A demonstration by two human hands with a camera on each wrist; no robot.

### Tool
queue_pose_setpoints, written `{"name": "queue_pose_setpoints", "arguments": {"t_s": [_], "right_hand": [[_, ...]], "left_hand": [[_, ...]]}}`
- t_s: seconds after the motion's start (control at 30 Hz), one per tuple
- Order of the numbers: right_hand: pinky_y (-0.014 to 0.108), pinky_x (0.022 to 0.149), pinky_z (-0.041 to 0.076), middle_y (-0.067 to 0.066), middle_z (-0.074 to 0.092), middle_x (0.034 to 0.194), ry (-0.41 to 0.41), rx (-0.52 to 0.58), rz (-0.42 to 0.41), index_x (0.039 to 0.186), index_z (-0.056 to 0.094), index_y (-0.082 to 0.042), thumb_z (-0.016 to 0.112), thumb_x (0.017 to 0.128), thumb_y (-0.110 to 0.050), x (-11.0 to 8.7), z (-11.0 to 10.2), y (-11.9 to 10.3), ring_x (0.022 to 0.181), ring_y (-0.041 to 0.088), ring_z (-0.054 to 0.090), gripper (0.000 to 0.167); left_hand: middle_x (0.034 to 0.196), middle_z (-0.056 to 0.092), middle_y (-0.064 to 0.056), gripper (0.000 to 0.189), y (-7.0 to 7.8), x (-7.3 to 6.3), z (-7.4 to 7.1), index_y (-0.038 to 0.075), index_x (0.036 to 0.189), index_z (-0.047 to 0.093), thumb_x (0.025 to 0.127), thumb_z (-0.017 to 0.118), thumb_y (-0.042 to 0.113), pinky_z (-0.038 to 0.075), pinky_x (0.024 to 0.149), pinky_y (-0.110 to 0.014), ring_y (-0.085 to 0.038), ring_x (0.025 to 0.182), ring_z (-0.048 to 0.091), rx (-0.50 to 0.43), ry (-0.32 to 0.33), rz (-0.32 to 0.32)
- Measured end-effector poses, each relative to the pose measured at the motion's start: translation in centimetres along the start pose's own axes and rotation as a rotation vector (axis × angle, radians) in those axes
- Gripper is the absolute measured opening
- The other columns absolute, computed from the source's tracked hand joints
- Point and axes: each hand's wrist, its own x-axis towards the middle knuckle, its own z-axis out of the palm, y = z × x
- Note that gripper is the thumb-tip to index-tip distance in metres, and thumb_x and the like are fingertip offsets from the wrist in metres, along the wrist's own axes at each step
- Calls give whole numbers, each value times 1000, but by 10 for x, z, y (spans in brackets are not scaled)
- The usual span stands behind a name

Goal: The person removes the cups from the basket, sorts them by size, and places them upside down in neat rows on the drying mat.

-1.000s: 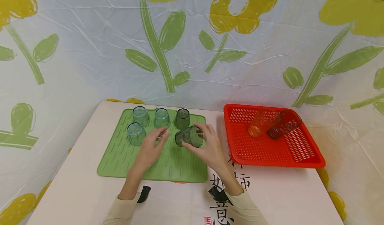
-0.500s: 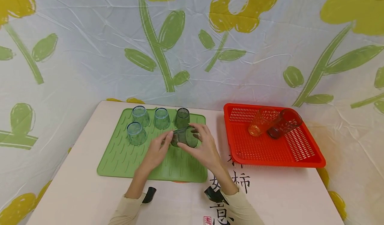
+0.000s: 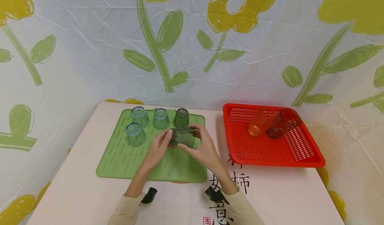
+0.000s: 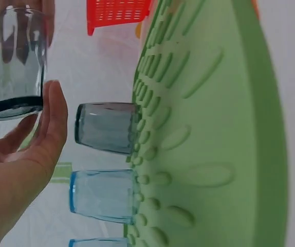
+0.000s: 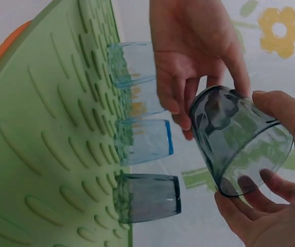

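A clear grey drinking glass (image 3: 183,137) lies sideways in the air over the green drying mat (image 3: 120,166), its base toward the left. My right hand (image 3: 205,149) grips it near the open rim, thumb in front and fingers round the far side. At the base, my left hand (image 3: 158,149) holds it between thumb and fingers; in the right wrist view, that base (image 5: 201,116) meets the left fingertips. Just behind, another grey glass (image 3: 181,118) stands upside down on the mat. Left of it are blue-tinted glasses (image 3: 161,119), also upside down.
On the right stands a red plastic basket (image 3: 243,156) with an orange glass (image 3: 259,122) and a dark reddish glass (image 3: 285,123) leaning in it. Black lettering (image 3: 221,215) marks the white tablecloth. A flower-printed curtain (image 3: 105,51) hangs behind the table.
My left hand has come right and taken hold of the glass's base. The glass has moved slightly left and turned more level, its mouth now facing further right.
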Motion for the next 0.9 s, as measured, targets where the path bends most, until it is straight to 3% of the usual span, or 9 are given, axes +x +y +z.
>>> {"name": "queue_pose_setpoints", "arguments": {"t_s": [0.17, 0.37, 0.5, 0.7, 0.9], "right_hand": [[46, 104, 50, 12, 56, 134, -47, -59, -34, 141, 50, -2, 90, 81, -22, 0, -1, 3, 119, 28, 61, 75], [48, 101, 51, 8, 59, 138, -112, -167, -61, 144, 53, -9, 88, 83, -30, -1, 0, 6, 123, 24, 58, 74], [47, 102, 51, 9, 61, 137, -136, -186, -64, 144, 51, -7, 88, 83, -27, 0, 2, 7, 124, 25, 59, 74], [48, 105, 49, 13, 62, 134, -119, -245, -58, 140, 51, -2, 90, 81, -23, 1, 8, 4, 127, 28, 59, 74], [45, 97, 54, 14, 62, 132, -92, -287, -90, 142, 49, -1, 91, 81, -25, 2, 16, 2, 118, 27, 63, 78]], "left_hand": [[139, 58, -18, 46, 8, 4, -3, 7, 148, 51, 109, 53, 31, 57, 91, -46, -31, 119, 63, -8, 4, 18], [138, 57, -13, 44, 19, 5, -3, 10, 144, 57, 103, 65, 26, 51, 100, -54, -30, 127, 56, 41, 7, 74], [138, 57, -8, 46, 23, 4, -1, 15, 142, 59, 99, 71, 28, 47, 105, -58, -28, 128, 54, 111, 23, 104], [128, 57, -9, 50, 30, 6, 3, 10, 138, 62, 94, 79, 26, 51, 101, -55, -26, 120, 57, 214, 50, 189], [128, 56, -12, 51, 37, 6, 6, 10, 136, 64, 91, 82, 23, 52, 97, -55, -28, 114, 60, 313, 65, 259]]}}
